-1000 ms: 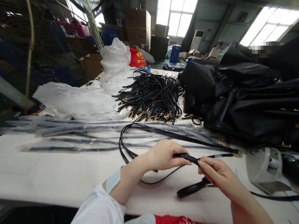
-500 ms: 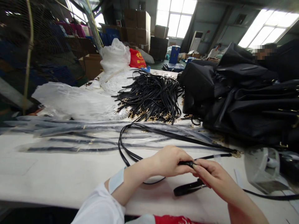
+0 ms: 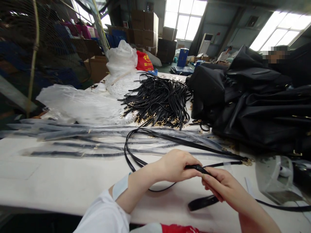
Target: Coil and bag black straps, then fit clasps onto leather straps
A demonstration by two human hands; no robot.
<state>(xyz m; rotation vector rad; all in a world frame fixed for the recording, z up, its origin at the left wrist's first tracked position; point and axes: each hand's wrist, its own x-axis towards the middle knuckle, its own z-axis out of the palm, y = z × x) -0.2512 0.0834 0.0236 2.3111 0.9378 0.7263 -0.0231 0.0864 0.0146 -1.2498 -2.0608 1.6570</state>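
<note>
Between my two hands, low over the table's right half, is a thin black strap (image 3: 197, 167). My left hand (image 3: 175, 165) pinches it between thumb and fingers. Close beside it, my right hand (image 3: 220, 182) grips the same strap, and a looped strap end (image 3: 203, 203) hangs below that hand. Whether this loop belongs to the same strap I cannot tell. Behind my hands several black straps (image 3: 175, 139) lie in a bundle, their gold clasps (image 3: 247, 161) at the right. A curve of the bundle passes behind my left forearm.
Straps in clear plastic sleeves (image 3: 80, 154) lie across the table (image 3: 60, 184). Farther back are a heap of black straps (image 3: 162, 97), plastic bags (image 3: 80, 103) and a red bag (image 3: 143, 61). Black bags (image 3: 257, 106) are piled at right, near a tape dispenser (image 3: 274, 178).
The strap between my hands is now bent in an arch, with more of it showing. My right hand has shifted slightly right and down. The hanging loop moved right and down.
</note>
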